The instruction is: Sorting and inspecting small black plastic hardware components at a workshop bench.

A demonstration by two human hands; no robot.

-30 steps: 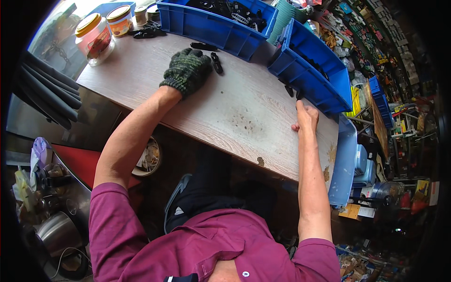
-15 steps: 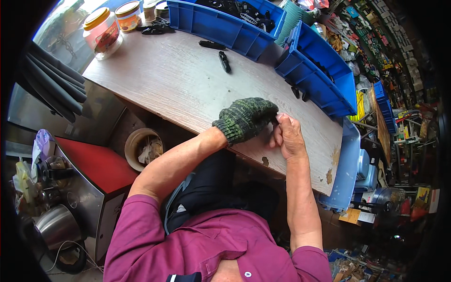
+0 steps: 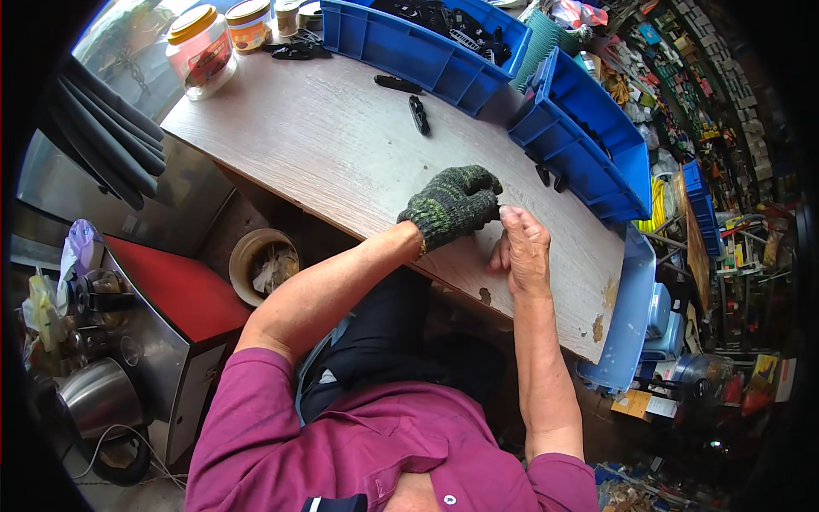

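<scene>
A pale wood-grain tabletop (image 3: pixel 333 145), worn in patches at its near right corner, is set in a crowded room and seen from above. Along its far side are placed a blue crate (image 3: pixel 401 61) filled with black parts (image 3: pixel 465 30) and, to the right, a second blue crate (image 3: pixel 554 149); at the far left, a yellow-lidded jar (image 3: pixel 200 58) and an orange-labelled jar (image 3: pixel 248 34) are stood near a dark heap (image 3: pixel 299 49). Two slim black pieces (image 3: pixel 418 114) are laid before the first crate, and two smaller dark pieces (image 3: pixel 543 175) beside the second, just beyond the hands. A bucket (image 3: pixel 237 266) with waste inside is seen below the near edge, close to a red-topped cabinet (image 3: pixel 175 286); at the right, goods are packed on shelves (image 3: pixel 725 94). Over the tabletop, the left hand (image 3: pixel 452 207), in a dark green knitted glove, is curled toward the bare right hand (image 3: pixel 527 247), whose fingers are bent under a raised thumb. How far either grip is closed cannot be told; anything held is hidden by the fingers. The second crate's contents are mostly concealed by its wall, the first crate is cut off above, and the shelves are lost in darkness at the rim.
</scene>
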